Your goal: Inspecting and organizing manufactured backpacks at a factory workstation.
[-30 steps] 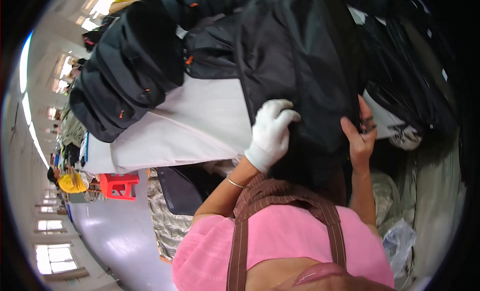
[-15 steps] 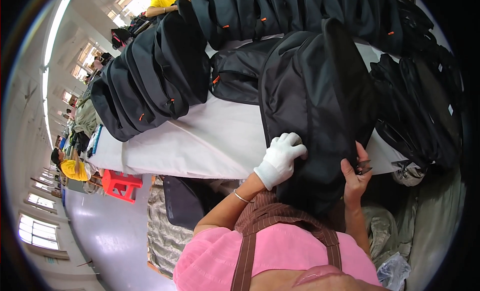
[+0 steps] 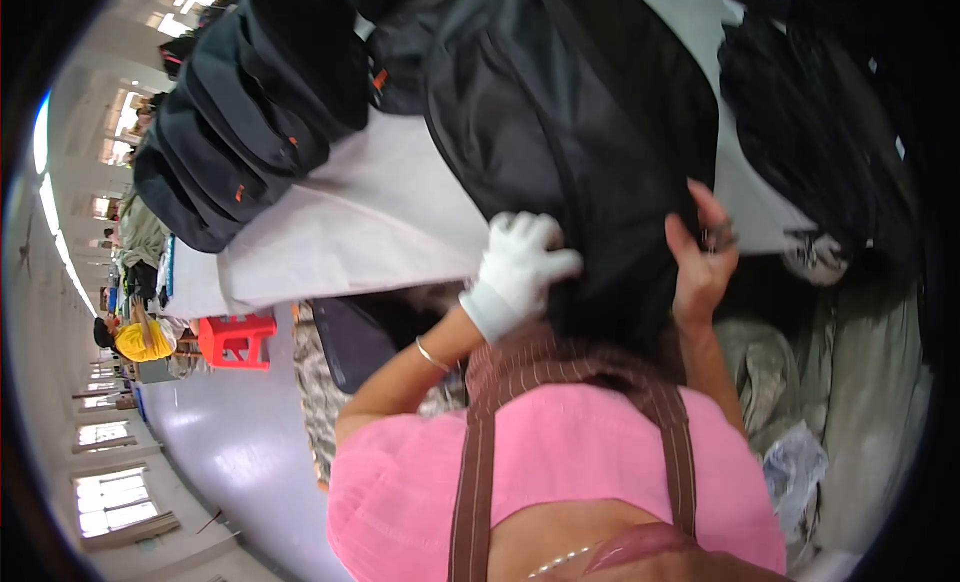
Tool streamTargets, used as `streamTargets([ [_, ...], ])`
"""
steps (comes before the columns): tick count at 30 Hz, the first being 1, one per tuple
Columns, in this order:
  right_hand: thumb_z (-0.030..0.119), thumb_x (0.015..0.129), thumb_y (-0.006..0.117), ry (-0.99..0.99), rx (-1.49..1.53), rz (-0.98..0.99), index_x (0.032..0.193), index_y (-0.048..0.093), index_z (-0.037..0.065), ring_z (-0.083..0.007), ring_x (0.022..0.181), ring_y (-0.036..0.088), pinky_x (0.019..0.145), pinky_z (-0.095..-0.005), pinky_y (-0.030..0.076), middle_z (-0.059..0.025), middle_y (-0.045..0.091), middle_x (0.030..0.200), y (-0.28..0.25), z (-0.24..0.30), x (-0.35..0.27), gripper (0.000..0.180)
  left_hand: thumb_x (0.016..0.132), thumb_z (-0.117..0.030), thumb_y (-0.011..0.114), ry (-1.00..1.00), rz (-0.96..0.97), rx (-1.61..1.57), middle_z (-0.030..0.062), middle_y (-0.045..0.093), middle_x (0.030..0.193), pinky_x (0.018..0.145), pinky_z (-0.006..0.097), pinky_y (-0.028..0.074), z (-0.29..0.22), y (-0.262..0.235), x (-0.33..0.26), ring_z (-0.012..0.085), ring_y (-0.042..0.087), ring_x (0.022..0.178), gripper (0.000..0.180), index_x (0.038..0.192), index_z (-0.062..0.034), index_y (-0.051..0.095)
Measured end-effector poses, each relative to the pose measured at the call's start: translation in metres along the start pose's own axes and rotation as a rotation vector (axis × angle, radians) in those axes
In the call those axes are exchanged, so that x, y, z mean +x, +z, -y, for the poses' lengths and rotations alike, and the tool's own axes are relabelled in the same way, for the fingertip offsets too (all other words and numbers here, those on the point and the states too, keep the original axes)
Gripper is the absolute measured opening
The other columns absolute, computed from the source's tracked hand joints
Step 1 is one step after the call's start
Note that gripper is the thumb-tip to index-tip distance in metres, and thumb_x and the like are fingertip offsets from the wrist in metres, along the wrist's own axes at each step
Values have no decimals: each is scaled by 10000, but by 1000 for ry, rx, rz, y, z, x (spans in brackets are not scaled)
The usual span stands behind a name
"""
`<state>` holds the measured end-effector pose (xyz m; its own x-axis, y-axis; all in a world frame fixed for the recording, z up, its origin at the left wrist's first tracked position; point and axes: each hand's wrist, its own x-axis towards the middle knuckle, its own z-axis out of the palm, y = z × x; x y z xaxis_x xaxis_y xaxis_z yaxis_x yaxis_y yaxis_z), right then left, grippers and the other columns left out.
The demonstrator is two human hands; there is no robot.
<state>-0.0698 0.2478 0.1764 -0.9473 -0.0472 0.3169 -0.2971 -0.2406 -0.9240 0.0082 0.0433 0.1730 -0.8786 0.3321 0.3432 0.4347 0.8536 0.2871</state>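
Gloved left hand fingers curled, bare right hand raised, gripping

Bright daylight from left windows (glare); strong fisheye bending, dark rim.

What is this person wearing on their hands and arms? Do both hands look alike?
No. The left hand wears a white fabric glove that ends at the wrist, with a thin silver-coloured bangle further up the bare forearm. The right hand has no glove; something small and dark sits at its fingers, too blurred to identify. Neither arm has a sleeve: the pink short-sleeved top stops at the shoulders.
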Motion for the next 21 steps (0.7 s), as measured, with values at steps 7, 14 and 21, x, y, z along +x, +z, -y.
streamTargets([
  [7,13,869,606,69,195,183,1265,517,-35,-91,946,578,870,-207,436,-68,622,1090,8,1,13,409,716,-75,598,-15,196,132,65,509,878,751,379,393,17,29,18,264,533,845,539,1222,-261,595],
  [14,17,858,634,63,53,67,1260,540,-7,-35,819,517,766,-161,410,5,595,992,-11,5,18,413,729,-103,582,138,90,152,50,524,873,776,394,397,19,55,52,240,549,833,368,1055,-266,625],
  [21,112,845,677,-57,-153,-240,1220,589,66,-54,860,516,814,-186,397,2,599,1042,-56,15,70,388,691,-51,587,174,111,132,48,506,741,939,446,400,34,43,33,228,548,801,188,821,-182,621],
])
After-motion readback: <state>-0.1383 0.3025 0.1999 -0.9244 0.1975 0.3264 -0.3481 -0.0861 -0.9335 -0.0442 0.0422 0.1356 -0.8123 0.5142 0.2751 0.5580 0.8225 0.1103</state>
